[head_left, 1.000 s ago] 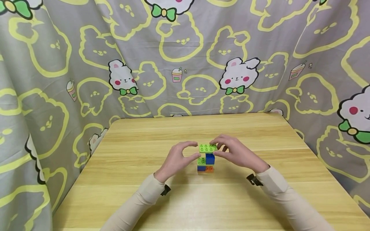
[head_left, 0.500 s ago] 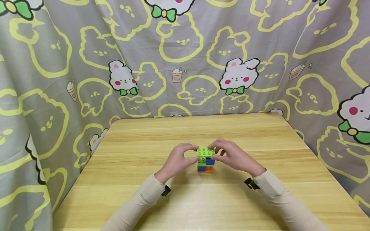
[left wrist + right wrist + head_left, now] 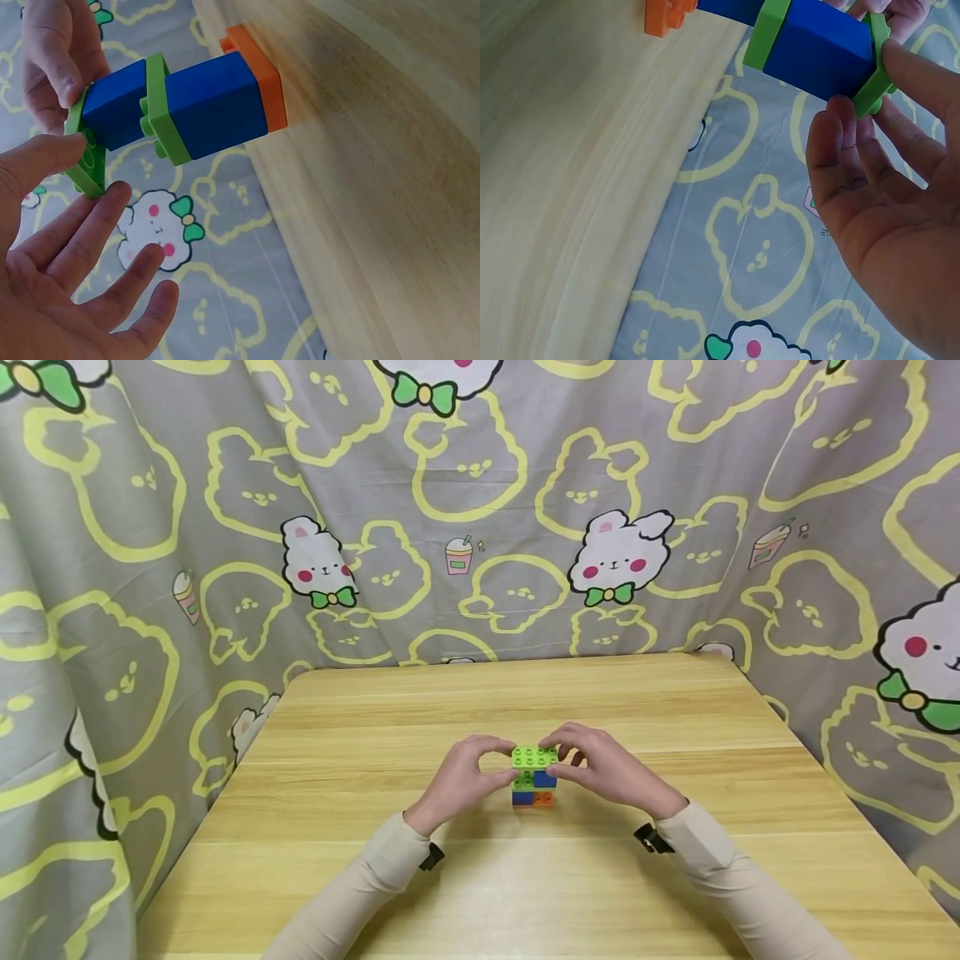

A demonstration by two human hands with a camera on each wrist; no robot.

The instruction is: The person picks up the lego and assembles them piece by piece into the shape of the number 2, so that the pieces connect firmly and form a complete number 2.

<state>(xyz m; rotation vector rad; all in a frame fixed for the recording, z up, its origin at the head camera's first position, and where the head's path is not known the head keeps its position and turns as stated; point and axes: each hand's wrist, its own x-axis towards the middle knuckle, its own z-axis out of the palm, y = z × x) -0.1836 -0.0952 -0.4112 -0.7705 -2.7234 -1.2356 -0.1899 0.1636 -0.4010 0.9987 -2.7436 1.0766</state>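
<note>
A small stack of toy building blocks stands on the table, with an orange plate (image 3: 259, 79) at the bottom. On it sits a blue block (image 3: 214, 105), then a green plate (image 3: 166, 112). Above that, a second blue block (image 3: 821, 49) is offset to the right. A long, studded bright green plate (image 3: 534, 757) tops the stack, its left part overhanging. My left hand (image 3: 467, 778) pinches the plate's left end between thumb and fingers, the other fingers spread. My right hand (image 3: 606, 767) pinches its right end, over the upper blue block.
The wooden table (image 3: 360, 860) extends around the stack on every side. Behind it and at both sides hangs a grey curtain (image 3: 480, 602) with cartoon rabbit prints. Each wrist carries a small black device (image 3: 655, 837) near the cuff.
Both hands have brought the top green plate slightly down and left, onto the upper blue block. The left fingers have closed in to its left end. Over the last half second little moves.
</note>
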